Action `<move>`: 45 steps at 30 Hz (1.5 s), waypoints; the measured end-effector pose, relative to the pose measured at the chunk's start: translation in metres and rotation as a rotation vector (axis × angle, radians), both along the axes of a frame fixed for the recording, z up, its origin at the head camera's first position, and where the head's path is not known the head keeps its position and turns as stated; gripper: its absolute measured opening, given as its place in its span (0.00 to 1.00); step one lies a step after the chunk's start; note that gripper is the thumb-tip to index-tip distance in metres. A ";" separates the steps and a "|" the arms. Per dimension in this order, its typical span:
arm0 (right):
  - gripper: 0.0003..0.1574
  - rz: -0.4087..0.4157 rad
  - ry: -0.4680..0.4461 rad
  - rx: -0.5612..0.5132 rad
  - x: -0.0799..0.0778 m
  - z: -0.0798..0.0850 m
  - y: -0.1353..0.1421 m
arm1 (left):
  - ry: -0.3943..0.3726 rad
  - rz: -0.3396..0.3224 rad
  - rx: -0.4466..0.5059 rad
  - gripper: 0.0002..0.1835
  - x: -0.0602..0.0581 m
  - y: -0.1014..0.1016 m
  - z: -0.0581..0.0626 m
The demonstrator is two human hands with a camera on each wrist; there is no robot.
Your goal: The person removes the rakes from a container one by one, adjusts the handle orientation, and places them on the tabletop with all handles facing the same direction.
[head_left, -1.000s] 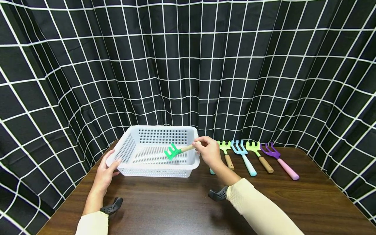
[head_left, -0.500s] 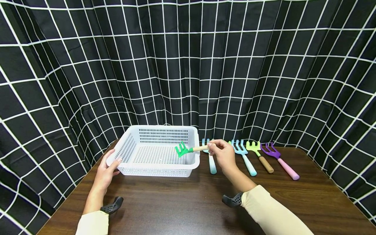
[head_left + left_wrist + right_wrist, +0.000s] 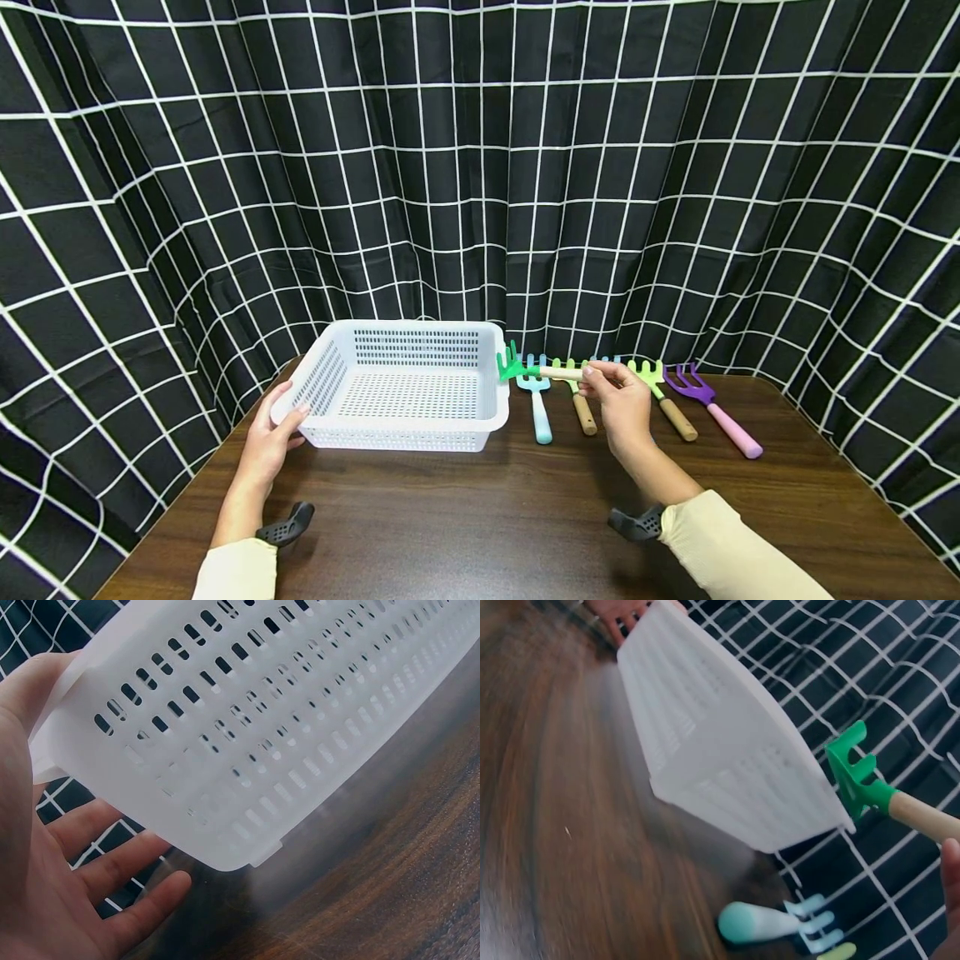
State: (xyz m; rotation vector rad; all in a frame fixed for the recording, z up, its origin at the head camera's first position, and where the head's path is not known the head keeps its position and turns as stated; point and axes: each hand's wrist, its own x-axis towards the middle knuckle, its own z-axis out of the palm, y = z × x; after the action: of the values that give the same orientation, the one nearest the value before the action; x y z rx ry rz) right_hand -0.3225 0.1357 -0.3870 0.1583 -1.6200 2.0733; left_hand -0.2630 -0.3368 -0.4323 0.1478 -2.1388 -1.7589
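Observation:
A small hand rake with green tines and a pale wooden handle hangs in the air just right of the basket. My right hand pinches the end of its handle. In the right wrist view, the green rake head shows beside the basket's rim. At the left, my left hand holds the near-left corner of the white perforated plastic basket. The left wrist view shows its thumb over the rim and the other fingers below, partly hidden by the basket wall.
Right of the basket, hand rakes lie in a row: light blue, lime with a brown handle, another lime one, and purple with a pink handle. Another blue rake is mostly hidden behind my right hand. A black grid curtain surrounds the brown table.
My right hand has carried the green rake rightward, from above the basket's inside to past its right rim. The left hand and the basket stay in place.

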 end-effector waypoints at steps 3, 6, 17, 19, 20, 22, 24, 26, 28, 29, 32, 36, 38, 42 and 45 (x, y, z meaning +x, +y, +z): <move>0.05 -0.018 0.020 -0.047 -0.002 -0.002 0.010 | 0.003 -0.003 0.000 0.32 0.001 0.000 0.000; 0.05 -0.026 0.026 -0.079 -0.002 -0.004 0.020 | 0.002 0.000 -0.003 0.32 0.001 0.000 0.000; 0.04 -0.188 0.004 -0.021 -0.002 -0.014 0.063 | 0.016 -0.005 -0.004 0.32 0.000 0.000 0.000; 0.05 -0.222 0.002 -0.006 0.000 -0.017 0.072 | 0.013 -0.003 -0.005 0.32 0.000 0.000 0.000; 0.06 -0.237 -0.004 0.002 0.001 -0.018 0.077 | 0.013 -0.003 -0.007 0.32 0.000 0.000 0.001; 0.06 -0.254 -0.030 -0.002 0.003 -0.021 0.086 | 0.013 -0.002 -0.010 0.32 0.000 0.001 0.001; 0.04 -0.274 -0.064 -0.004 0.005 -0.025 0.096 | 0.013 -0.001 -0.013 0.32 0.000 0.001 0.002; 0.04 -0.297 -0.072 -0.002 0.005 -0.029 0.105 | 0.009 0.000 -0.015 0.32 0.001 0.001 0.002; 0.06 -0.321 -0.067 0.008 0.005 -0.031 0.112 | 0.002 0.002 -0.014 0.32 0.001 0.001 0.002; 0.05 -0.337 -0.061 0.023 0.005 -0.032 0.115 | -0.001 0.004 -0.013 0.32 0.001 0.001 0.002; 0.05 -0.381 -0.050 0.085 0.006 -0.034 0.121 | -0.004 0.010 -0.012 0.32 0.002 0.001 0.001; 0.04 -0.467 -0.047 0.212 0.008 -0.038 0.130 | 0.003 0.007 -0.011 0.32 0.003 0.001 0.001; 0.09 -0.516 -0.046 0.271 0.009 -0.040 0.136 | 0.006 0.004 -0.008 0.32 0.003 0.001 0.001; 0.10 -0.571 -0.064 0.314 0.010 -0.043 0.147 | 0.004 0.006 0.000 0.32 0.002 0.001 0.000; 0.10 -0.581 -0.082 0.292 0.010 -0.044 0.155 | -0.002 0.008 -0.003 0.32 0.002 0.001 0.000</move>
State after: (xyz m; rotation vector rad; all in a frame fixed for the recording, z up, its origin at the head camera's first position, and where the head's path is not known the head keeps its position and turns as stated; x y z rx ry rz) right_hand -0.3121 0.2907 -0.4306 -0.2749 -1.7513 1.4188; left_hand -0.2614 -0.3358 -0.4324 0.1568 -2.1391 -1.7522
